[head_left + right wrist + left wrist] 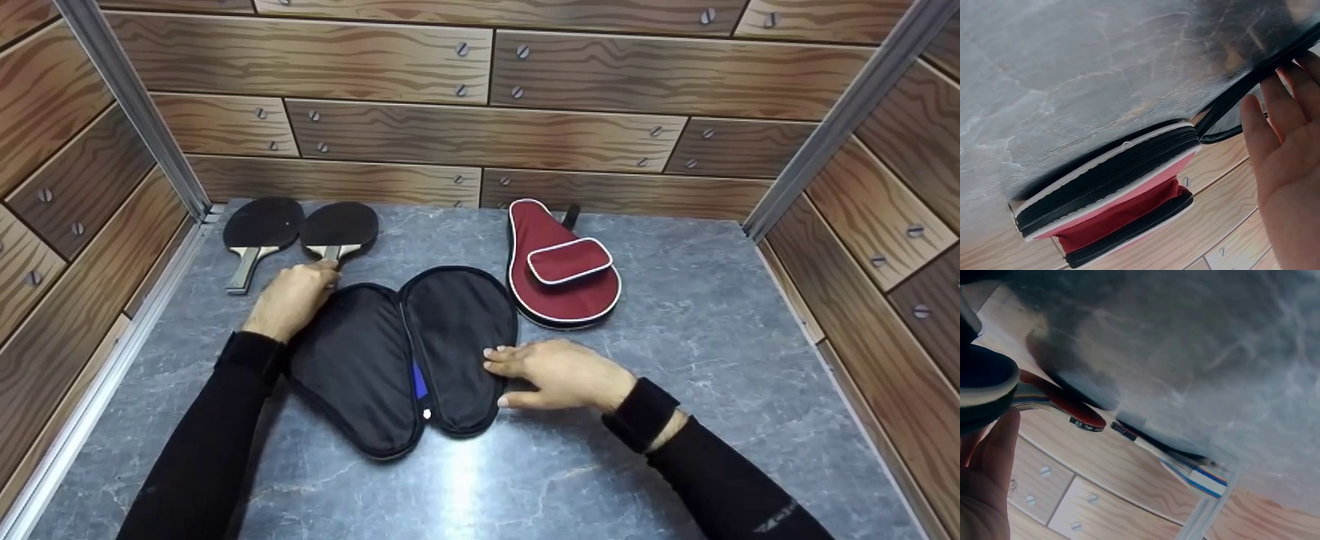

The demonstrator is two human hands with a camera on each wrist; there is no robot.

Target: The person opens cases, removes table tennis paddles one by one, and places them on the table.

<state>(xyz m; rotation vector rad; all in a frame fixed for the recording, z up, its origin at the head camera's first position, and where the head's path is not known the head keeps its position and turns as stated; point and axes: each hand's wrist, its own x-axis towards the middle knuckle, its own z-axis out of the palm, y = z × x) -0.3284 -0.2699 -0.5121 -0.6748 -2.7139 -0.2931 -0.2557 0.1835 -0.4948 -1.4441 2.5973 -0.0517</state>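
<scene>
Two table tennis paddles with black upper faces lie at the back left. My left hand pinches the handle of the right-hand paddle; part of that handle is hidden by the fingers. In the left wrist view this paddle shows a red underside. The other paddle lies just left of it, handle toward me. A black paddle case is spread open in the middle, with a strip of blue showing at its fold. My right hand rests straight fingers on the case's right half.
A closed red paddle case with white piping and a small front pouch lies right of the black case. Wood-patterned walls with metal corner posts enclose the grey marbled table at the back and sides.
</scene>
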